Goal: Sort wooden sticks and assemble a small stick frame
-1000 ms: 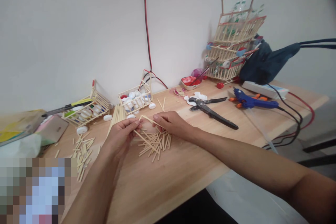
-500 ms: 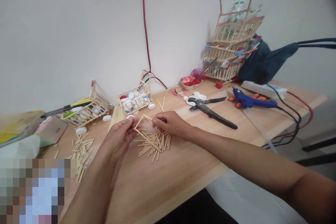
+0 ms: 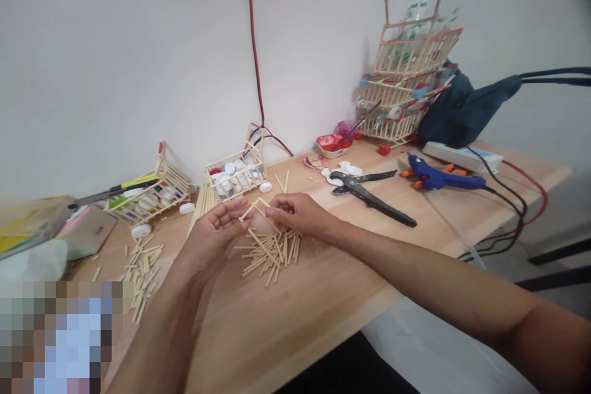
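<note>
Both my hands meet over a loose pile of short wooden sticks [image 3: 270, 252] on the wooden table [image 3: 323, 295]. They hold a small frame of glued sticks [image 3: 257, 212] between them. My left hand [image 3: 213, 234] has its fingers curled under the frame's left side. My right hand [image 3: 295, 214] pinches the frame's right corner with its fingertips. The frame hangs just above the pile.
Black scissors [image 3: 369, 192] and a blue glue gun [image 3: 441, 178] lie to the right, with cables trailing off the edge. A stick cart with bottle caps [image 3: 236, 173] and another cart [image 3: 150, 189] stand by the wall. Stacked stick carts [image 3: 406, 83] stand at back right. More sticks [image 3: 143, 268] lie left.
The stick frame has been turned and lifted slightly between my hands. My left fingers have loosened and spread a little. The view has drifted slightly.
</note>
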Demonstrator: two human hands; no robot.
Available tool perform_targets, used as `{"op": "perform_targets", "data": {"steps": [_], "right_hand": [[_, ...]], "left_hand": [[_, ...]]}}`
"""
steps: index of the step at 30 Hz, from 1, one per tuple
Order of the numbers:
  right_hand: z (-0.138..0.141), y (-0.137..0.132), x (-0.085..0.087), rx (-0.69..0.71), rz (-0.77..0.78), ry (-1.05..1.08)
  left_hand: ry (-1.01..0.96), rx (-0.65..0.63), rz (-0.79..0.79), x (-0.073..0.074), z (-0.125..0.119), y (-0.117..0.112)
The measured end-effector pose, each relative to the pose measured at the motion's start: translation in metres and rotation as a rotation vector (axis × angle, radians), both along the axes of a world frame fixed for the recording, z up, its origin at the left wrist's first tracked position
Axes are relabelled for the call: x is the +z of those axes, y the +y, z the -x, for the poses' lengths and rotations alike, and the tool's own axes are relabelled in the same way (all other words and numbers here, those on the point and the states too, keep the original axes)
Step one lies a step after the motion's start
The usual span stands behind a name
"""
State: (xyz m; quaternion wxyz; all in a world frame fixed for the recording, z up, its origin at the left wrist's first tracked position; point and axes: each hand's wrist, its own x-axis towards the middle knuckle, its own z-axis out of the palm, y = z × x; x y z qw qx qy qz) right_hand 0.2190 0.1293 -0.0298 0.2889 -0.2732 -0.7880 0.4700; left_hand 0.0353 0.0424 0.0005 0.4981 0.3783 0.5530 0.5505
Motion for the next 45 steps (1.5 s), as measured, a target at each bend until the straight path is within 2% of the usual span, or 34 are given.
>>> {"op": "perform_targets", "data": {"steps": [10,21,31,39,45], "right_hand": [[0.0,0.005,0.006,-0.033,0.103,0.098],[-0.001,0.003,0.005,0.026,0.062,0.03],[-0.002,-0.001,0.009,0.042,0.074,0.009],[-0.001,0.003,0.007,0.001,0.045,0.113],[-0.001,0.005,0.012,0.015,0.0,0.145]], "left_hand": [[0.067,-0.073,-0.039,-0.003,-0.002,-0.002],[-0.015,0.138,-0.115,-0.004,-0.001,0.002],[0.025,0.179,-0.151,-0.006,0.002,0.003],[0.044,0.042,-0.104,-0.005,-0.002,-0.001],[0.063,0.015,-0.091,-0.007,-0.008,-0.001]]}}
